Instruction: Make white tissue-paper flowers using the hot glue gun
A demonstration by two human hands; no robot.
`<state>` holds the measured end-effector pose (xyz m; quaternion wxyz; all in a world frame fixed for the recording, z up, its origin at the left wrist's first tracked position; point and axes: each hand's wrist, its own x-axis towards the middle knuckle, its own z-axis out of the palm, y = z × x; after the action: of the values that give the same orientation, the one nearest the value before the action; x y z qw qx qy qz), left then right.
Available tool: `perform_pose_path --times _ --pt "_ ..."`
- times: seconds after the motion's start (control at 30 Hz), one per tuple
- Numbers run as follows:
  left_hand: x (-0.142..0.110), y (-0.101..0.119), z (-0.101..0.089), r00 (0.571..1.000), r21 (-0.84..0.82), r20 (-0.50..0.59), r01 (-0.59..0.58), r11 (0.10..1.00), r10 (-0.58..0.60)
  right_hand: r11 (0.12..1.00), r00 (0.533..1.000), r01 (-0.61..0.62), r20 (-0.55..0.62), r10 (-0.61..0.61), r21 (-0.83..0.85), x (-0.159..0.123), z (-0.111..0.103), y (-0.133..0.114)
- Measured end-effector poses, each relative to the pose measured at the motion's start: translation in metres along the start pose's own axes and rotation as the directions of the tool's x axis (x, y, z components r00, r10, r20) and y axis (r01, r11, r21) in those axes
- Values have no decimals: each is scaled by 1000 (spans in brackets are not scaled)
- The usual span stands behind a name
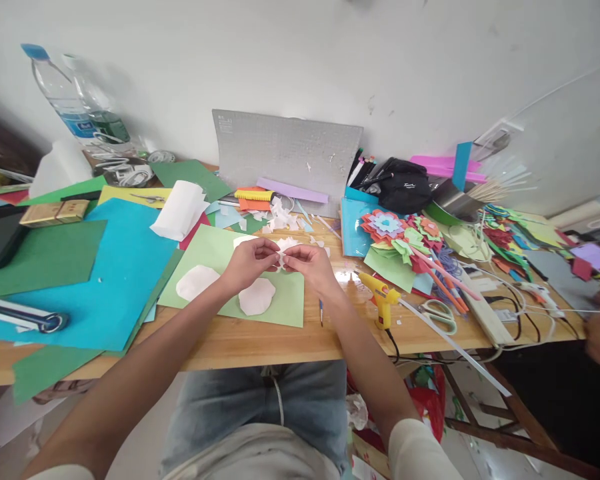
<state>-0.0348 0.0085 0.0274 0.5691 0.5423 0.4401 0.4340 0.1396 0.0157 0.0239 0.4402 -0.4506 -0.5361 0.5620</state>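
My left hand (254,261) and my right hand (307,264) come close together over the right half of a light green paper sheet (190,248). Both pinch a small white paper piece (283,249) with a jagged, petal-like edge; its lower part is hidden by my fingers. Under my left forearm lies a rounded white paper cutout (196,280). A second white cutout (257,297) rests below my hands, and part of another shows behind my left hand. Just right of the sheet is a thin blue-handled tool (321,312).
A yellow glue gun (381,297) and scissors (439,316) lie to the right, near paper flowers (386,227). White scraps (283,215) sit behind my hands, before a grey cutting mat (285,157). Left are blue paper (125,267), a stapler (25,316) and bottles (55,93).
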Motion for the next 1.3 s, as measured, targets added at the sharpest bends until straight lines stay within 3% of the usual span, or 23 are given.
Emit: perform_pose_path --times 0.43,0.67,0.93,1.3 --pt "-3 8 2 1000 -80 -2 6 997 -7 997 998 62 -24 -61 40 -2 3 -3" --pt "-3 4 -1 995 0 2 -99 995 99 992 992 126 -8 -126 1 -3 3 -4" --pt "-4 6 0 980 143 -56 -180 973 190 992 995 102 -10 -101 78 -4 -2 -3" --pt "-4 5 2 983 121 -75 -160 980 170 1000 999 23 -41 -23 12 -3 2 -5"
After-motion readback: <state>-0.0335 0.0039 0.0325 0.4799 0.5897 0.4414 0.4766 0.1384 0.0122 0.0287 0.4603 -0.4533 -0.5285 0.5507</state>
